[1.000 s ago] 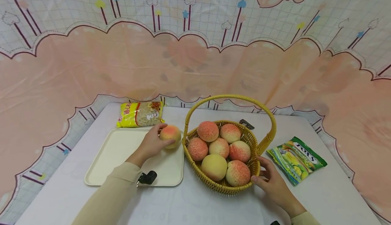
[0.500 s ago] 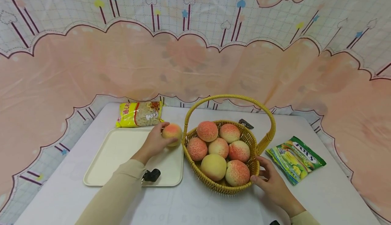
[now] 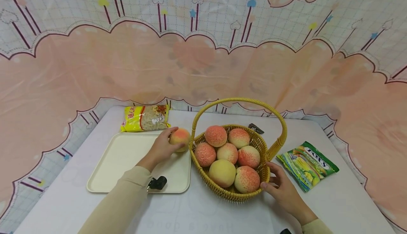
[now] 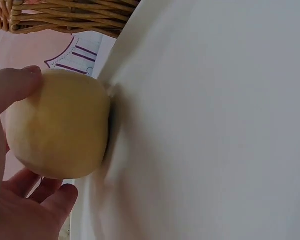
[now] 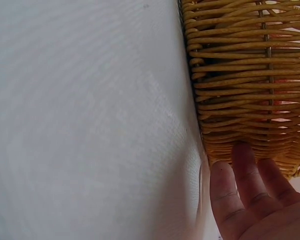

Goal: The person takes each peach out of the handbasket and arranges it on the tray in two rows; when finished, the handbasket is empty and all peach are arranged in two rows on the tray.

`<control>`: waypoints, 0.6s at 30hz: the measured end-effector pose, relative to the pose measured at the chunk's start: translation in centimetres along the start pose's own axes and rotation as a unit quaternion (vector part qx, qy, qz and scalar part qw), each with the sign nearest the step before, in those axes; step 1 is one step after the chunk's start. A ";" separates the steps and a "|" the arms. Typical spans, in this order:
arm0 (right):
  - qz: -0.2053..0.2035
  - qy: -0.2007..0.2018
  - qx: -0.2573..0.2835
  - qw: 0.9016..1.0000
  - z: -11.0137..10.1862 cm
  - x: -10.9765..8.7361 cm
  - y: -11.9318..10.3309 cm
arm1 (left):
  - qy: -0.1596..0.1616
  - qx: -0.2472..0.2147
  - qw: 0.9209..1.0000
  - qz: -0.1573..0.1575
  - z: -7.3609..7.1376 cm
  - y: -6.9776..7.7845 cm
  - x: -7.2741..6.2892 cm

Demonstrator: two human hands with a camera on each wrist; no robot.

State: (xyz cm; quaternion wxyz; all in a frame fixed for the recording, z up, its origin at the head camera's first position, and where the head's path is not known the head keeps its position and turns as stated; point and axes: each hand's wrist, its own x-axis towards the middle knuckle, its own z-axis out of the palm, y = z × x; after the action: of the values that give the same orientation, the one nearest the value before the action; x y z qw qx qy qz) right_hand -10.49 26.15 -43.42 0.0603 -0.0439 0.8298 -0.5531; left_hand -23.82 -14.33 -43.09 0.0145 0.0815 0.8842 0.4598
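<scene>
In the head view my left hand holds a peach with a red-orange top, over the far right corner of the cream tray. From the left wrist view, the thumb lies on one side of the peach and the fingers on the other. A yellow wicker basket with a tall arched handle stands right of the tray and holds several peaches. My right hand touches the basket's right side near the handle's foot. In the right wrist view, extended fingertips rest against the basket's weave.
A yellow snack bag lies behind the tray. Green FOX'S candy packaging lies to the right, and a small black packet is behind the basket. White cloth covers the table; a patterned curtain hangs at the back.
My left hand has shifted slightly right with the peach, closer to the basket. The right hand and basket stay where they were.
</scene>
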 end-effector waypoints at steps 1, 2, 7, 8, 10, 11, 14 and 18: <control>0.000 0.001 0.000 1.000 0.0 0.0 0.0 | -0.003 -0.002 1.000 0.004 -0.1 0.0 -0.1; -0.001 0.002 0.000 1.000 0.0 0.0 0.0 | -0.006 -0.007 1.000 0.007 -0.2 0.0 -0.1; -0.004 0.006 0.001 1.000 0.1 0.0 -0.1 | -0.010 -0.019 0.999 0.030 -0.3 -0.1 -0.4; -0.004 0.006 0.000 1.000 0.1 0.0 -0.1 | -0.010 -0.021 0.999 0.030 -0.3 -0.1 -0.4; -0.005 0.006 0.000 1.000 0.1 0.0 -0.1 | -0.009 -0.022 0.999 0.030 -0.3 -0.1 -0.4; -0.005 0.006 0.000 1.000 0.1 0.0 0.0 | -0.011 -0.027 0.999 0.027 -0.3 -0.2 -0.4; -0.005 0.006 0.002 1.000 0.1 0.0 0.0 | -0.010 -0.034 0.999 0.021 -0.2 -0.2 -0.4; -0.001 0.004 0.003 1.000 0.1 0.0 0.0 | -0.008 -0.040 0.999 0.018 0.0 0.0 -0.4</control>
State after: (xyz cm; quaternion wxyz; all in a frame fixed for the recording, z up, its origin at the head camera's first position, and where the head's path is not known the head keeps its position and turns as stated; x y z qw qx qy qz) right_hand -10.48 26.05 -43.46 0.0563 -0.0419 0.8286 -0.5555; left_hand -23.43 -14.37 -43.06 0.0165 0.1000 0.8633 0.4944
